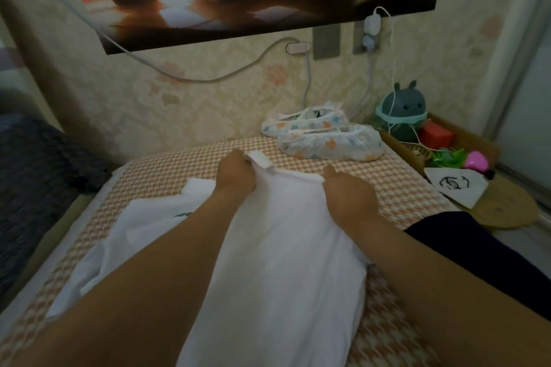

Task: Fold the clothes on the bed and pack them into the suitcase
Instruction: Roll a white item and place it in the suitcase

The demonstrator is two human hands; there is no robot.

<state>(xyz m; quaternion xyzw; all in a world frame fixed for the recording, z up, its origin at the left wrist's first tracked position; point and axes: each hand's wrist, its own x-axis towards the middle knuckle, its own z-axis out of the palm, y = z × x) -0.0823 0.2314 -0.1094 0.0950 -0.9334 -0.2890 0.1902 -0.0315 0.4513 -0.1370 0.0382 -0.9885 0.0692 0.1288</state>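
Note:
A white garment (pixel 280 253) lies spread lengthwise on the bed (pixel 185 167), which has an orange-and-white houndstooth cover. My left hand (pixel 235 176) grips the garment's far edge on the left, and my right hand (pixel 348 197) grips the same edge on the right. More white cloth with dark lettering (pixel 155 217) lies under my left forearm. A dark garment (pixel 483 253) sits at the bed's right side. No suitcase is in view.
Two patterned shoe covers (pixel 328 137) lie at the head of the bed by the wall. A cardboard box (pixel 465 140) of toys with a grey plush stands at the right. Cables hang down the wall. A dark knitted blanket (pixel 35 170) lies at the left.

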